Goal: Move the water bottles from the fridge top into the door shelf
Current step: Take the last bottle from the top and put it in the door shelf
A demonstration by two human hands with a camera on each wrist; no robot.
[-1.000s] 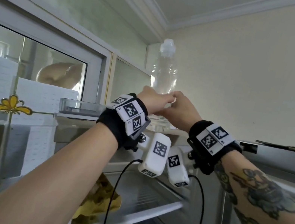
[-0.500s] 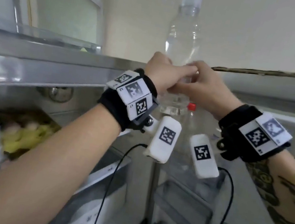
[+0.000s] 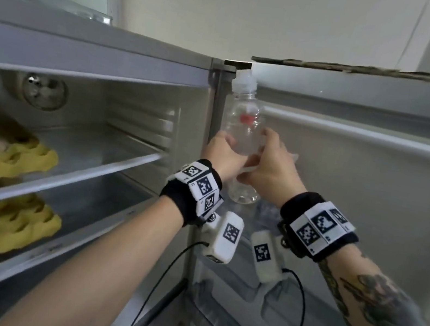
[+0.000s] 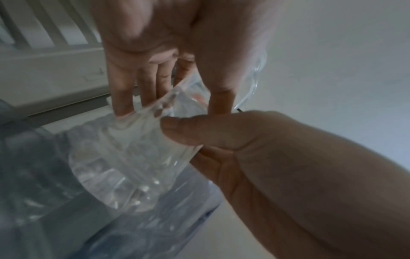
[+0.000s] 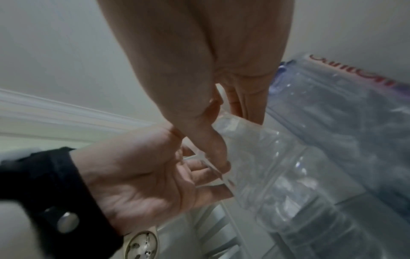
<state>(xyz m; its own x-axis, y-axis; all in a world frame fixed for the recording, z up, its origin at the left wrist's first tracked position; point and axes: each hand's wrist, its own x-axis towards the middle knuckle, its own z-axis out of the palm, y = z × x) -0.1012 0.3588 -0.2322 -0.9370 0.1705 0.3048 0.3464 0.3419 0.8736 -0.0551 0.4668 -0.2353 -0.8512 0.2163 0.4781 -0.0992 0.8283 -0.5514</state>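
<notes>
A clear water bottle [image 3: 242, 130] with a white cap hangs upright in front of the open fridge door [image 3: 364, 174], its base just above the upper door shelf. My left hand [image 3: 222, 152] grips its left side and my right hand [image 3: 267, 160] grips its right side. In the left wrist view my left fingers [image 4: 124, 91] wrap the bottle [image 4: 133, 157], and the right thumb [image 4: 188, 129] presses on it. A red-capped bottle [image 3: 246, 118] shows through it. Another labelled bottle [image 5: 355, 105] stands in the shelf beside the held bottle [image 5: 277, 175].
The fridge interior [image 3: 129, 119] lies open on the left, with glass shelves and yellow egg trays [image 3: 8, 155]. The fridge top edge [image 3: 115, 39] runs above. Lower door shelves [image 3: 226, 303] sit below my wrists. Cables hang from the wrist cameras.
Both hands have brought the bottle down from the fridge top and to the right, in front of the door. My view has dropped from the ceiling to the fridge interior.
</notes>
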